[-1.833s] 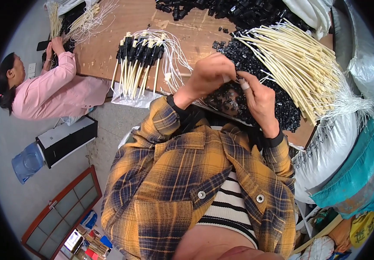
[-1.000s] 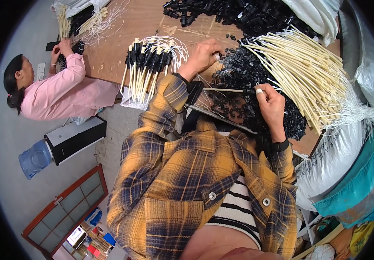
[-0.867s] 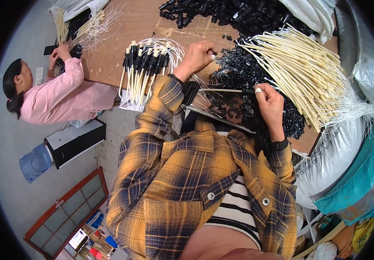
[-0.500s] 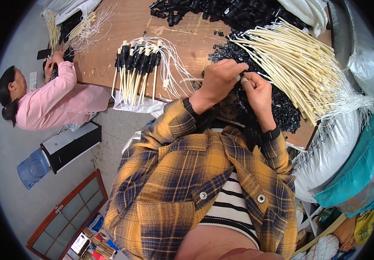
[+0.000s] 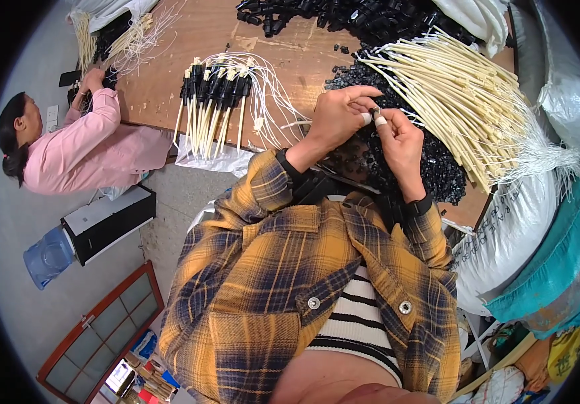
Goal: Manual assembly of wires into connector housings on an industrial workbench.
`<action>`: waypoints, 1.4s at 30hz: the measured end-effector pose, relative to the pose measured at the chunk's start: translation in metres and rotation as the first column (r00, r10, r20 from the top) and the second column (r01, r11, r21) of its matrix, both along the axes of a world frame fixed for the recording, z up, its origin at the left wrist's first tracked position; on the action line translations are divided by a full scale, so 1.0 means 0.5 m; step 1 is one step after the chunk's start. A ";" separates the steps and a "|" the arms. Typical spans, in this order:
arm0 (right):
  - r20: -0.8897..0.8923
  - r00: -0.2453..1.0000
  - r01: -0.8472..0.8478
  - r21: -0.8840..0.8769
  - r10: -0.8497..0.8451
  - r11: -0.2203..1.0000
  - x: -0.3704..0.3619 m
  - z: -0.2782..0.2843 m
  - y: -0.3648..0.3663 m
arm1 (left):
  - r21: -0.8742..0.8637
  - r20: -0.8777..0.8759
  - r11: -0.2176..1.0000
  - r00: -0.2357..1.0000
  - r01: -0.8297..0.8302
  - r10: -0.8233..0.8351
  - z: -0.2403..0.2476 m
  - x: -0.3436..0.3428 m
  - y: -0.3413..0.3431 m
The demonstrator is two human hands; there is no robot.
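Above the pile of small black plastic parts [image 5: 441, 172], my hands meet with their fingertips almost touching. Between them is a small dark piece [image 5: 375, 112], partly hidden by the fingers. My left hand [image 5: 337, 120] pinches at it, its index finger stretched past it. My right hand [image 5: 402, 145] grips it from the other side between thumb and finger. White wraps cover both thumb tips. To the left stands a cluster of black sockets [image 5: 217, 87] with cream tubes and white wires. A cream tube end [image 5: 297, 124] shows beside my left wrist.
A big bundle of cream tubes [image 5: 455, 101] lies on the right of the wooden table [image 5: 283, 54]. Black fittings [image 5: 364, 17] are heaped at the back. White sacks [image 5: 512, 236] stand at the right edge. A co-worker in pink [image 5: 95, 145] works at the far left.
My left hand has turned and its index finger has straightened, uncovering the small dark piece. My right fingers have shifted slightly. The co-worker's hands have moved a little.
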State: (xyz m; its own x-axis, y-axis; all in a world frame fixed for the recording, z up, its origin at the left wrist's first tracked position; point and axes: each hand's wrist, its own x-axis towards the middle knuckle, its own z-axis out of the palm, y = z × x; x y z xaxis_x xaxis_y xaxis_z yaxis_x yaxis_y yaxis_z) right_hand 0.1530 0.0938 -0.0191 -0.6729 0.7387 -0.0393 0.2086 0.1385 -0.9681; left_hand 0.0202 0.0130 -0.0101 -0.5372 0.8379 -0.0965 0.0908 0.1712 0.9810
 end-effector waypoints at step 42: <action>-0.090 0.993 -0.009 0.594 0.078 0.804 -0.038 0.089 -0.002 | 0.273 -0.941 0.880 0.082 -0.389 0.328 0.032 -0.251 -0.206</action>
State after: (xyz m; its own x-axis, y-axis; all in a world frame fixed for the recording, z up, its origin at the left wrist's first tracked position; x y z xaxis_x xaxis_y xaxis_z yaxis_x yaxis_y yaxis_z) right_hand 0.1341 0.0927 0.0253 -0.6795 0.5651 0.4679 0.0911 0.6978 -0.7104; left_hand -0.1053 -0.0900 0.0058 -0.4587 0.5280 0.7147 0.8409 0.5178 0.1572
